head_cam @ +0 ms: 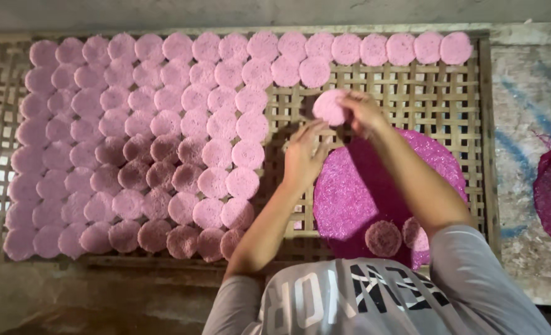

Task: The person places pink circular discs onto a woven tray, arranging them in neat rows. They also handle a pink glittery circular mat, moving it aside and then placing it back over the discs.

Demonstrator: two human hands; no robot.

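The right hand pinches a pink disc at twelve o'clock; the left hand, open-fingered, holds nothing. Pinched only at its edge, the thin disc could tear.

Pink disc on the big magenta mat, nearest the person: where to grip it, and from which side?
Take that pink disc by its rim, coming from above with thumb and fingertips pinching one edge. It is thin and lies flat on the magenta mat, so only the edge offers a hold. Probably soft: lift gently, as the right hand holds another disc by its edge.
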